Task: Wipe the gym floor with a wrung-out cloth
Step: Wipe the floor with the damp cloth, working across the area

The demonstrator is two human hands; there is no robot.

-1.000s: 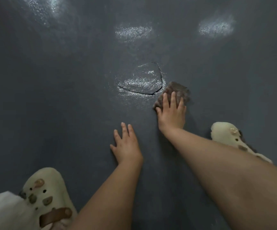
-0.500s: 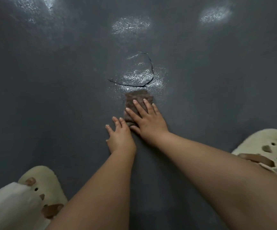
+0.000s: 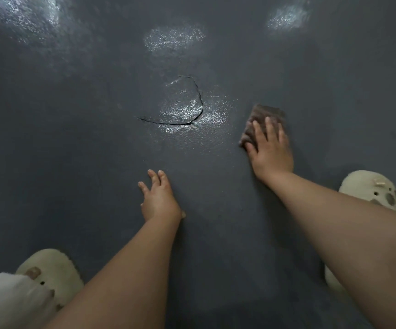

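A small brown cloth (image 3: 264,115) lies flat on the dark grey gym floor (image 3: 73,138), right of centre. My right hand (image 3: 270,150) presses on it with straight, spread fingers; the cloth's near half is hidden under the hand. My left hand (image 3: 159,198) rests flat on the bare floor lower and to the left, fingers straight, holding nothing. A wet sheen covers the floor between the cloth and a curved crack (image 3: 192,115).
The crack rings a raised, glossy patch of flooring at centre. My feet in cream clogs sit at lower left (image 3: 49,269) and at the right edge (image 3: 370,188). Light reflections spot the far floor.
My right hand slid the cloth from just below the crack, beside my left hand, out to the right. The left hand stayed planted on the floor.
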